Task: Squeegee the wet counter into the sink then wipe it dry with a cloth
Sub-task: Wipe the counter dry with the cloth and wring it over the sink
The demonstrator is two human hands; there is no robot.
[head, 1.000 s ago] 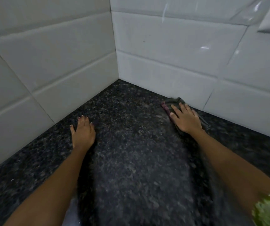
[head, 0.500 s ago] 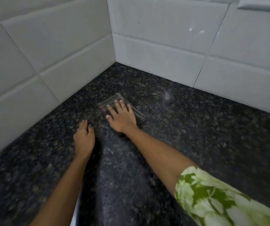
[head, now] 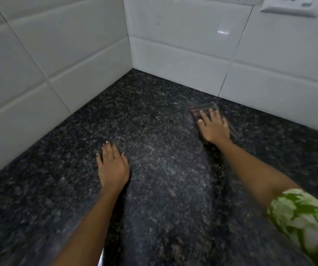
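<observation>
A dark speckled granite counter (head: 154, 116) fills a tiled corner. A folded dark cloth (head: 202, 109) lies flat on it near the back wall, right of the corner. My right hand (head: 212, 127) presses down on the cloth with fingers spread, covering most of it; only the cloth's far edge and a strip on the right show. My left hand (head: 112, 166) rests flat on the bare counter to the left, palm down, holding nothing. No squeegee or sink is in view.
White wall tiles (head: 183, 45) close the counter at the back and on the left. A white wall socket (head: 292, 5) sits at the top right. A thin pale metal edge (head: 102, 261) shows at the bottom between my forearms.
My right hand has slid the cloth from beside my left hand back to the right, toward the back wall. My left hand has stayed flat in place.
</observation>
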